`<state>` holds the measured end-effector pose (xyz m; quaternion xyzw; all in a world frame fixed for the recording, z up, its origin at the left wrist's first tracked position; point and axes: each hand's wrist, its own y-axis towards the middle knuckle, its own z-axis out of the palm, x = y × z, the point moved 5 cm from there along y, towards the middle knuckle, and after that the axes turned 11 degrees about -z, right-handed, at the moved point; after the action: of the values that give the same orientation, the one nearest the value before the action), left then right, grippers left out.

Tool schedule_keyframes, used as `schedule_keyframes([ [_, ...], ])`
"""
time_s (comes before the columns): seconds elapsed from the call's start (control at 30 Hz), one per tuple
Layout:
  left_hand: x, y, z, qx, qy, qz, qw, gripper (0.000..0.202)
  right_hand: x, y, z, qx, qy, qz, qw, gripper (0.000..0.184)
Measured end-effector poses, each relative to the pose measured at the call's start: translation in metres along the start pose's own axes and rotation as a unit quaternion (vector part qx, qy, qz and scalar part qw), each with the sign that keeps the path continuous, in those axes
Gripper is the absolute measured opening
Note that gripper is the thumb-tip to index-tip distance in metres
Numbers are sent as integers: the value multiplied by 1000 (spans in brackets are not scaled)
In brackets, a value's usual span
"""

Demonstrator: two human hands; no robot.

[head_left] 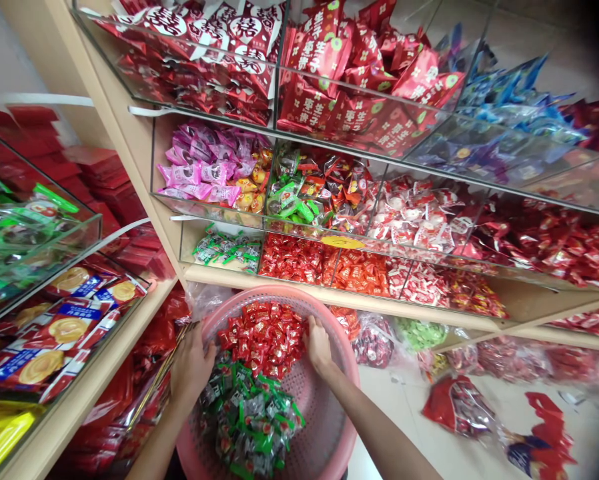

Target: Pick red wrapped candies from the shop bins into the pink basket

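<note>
A pink perforated plastic basket (348, 373) stands below the shelves. Inside it are a heap of red-wrapped candies (264, 337) at the far side and a heap of green-and-clear wrapped candies (254, 420) nearer me. My left hand (192, 367) is closed over the basket's left rim, thumb on the inner side. Inside the basket at the right, my right hand (319, 345) rests against the edge of the red heap. Its fingers are bent and partly hidden, and no candy shows in its grasp.
Clear shelf bins (299, 260) of wrapped sweets rise in front. A wooden side shelf (104, 360) with packaged biscuits (69, 327) stands close on the left. Bagged candies (374, 340) lie under the bottom shelf, and red packets (459, 407) lie on the floor at right.
</note>
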<state>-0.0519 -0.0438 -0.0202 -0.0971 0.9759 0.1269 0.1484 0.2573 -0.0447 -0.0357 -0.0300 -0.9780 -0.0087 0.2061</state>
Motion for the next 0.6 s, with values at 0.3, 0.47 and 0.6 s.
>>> schedule_keyframes([
  [0.3,1,0,2,4,8,-5,1000,48,-10,-4,-3,-5,39,-20,999,36],
  [0.47,0,0,2,2,5,-4,1000,48,-8,-1,1,-12,86,-16,996,38],
  [0.6,1,0,1,4,8,-8,1000,48,-6,0,3,-38,116,-33,992,40],
])
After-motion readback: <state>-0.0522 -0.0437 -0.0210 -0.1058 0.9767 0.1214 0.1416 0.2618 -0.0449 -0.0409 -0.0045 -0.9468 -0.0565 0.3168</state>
